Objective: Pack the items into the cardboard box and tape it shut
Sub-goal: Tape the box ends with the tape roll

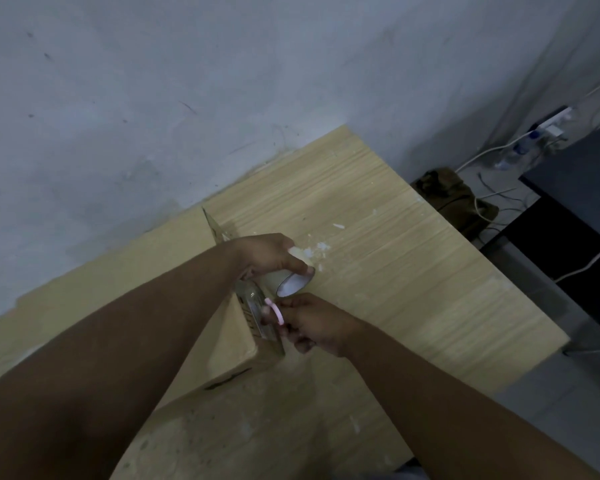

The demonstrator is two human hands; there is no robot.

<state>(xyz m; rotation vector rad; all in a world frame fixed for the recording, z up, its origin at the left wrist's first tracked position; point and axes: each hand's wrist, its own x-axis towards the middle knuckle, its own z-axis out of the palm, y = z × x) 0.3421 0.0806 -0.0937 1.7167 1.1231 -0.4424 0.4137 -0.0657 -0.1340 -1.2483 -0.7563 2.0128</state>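
Your left hand (pixel 269 254) is curled round one roll of tape (pixel 293 284), with its hollow core facing you. It sits right at the cardboard box's (pixel 234 341) right edge. Your right hand (pixel 316 327) is just below it, near but apart. Its fingers are threaded through the pink handle of one pair of scissors (pixel 274 311). The blades are hidden behind the fingers and the box edge, so you can't tell how far they're parted.

There is one box. It lies on the left part of the wooden table (pixel 395 271), under your left forearm, and its top looks closed. One glossy strip of tape (pixel 252 299) runs over its right edge, between the roll and the scissors. The box's near right corner sits just left of your right wrist.

For open room, the table right of your hands is bare wood with white paint flecks, out to its right edge, where it drops to the floor. The back edge meets the grey wall (pixel 153 98), and the box's far corner is close to it. A stained strip of table lies between the box and you.

On the floor past the right edge you have one olive bag (pixel 454 199), one power strip (pixel 551 128) with several white cables, and one dark piece of furniture (pixel 586 188).
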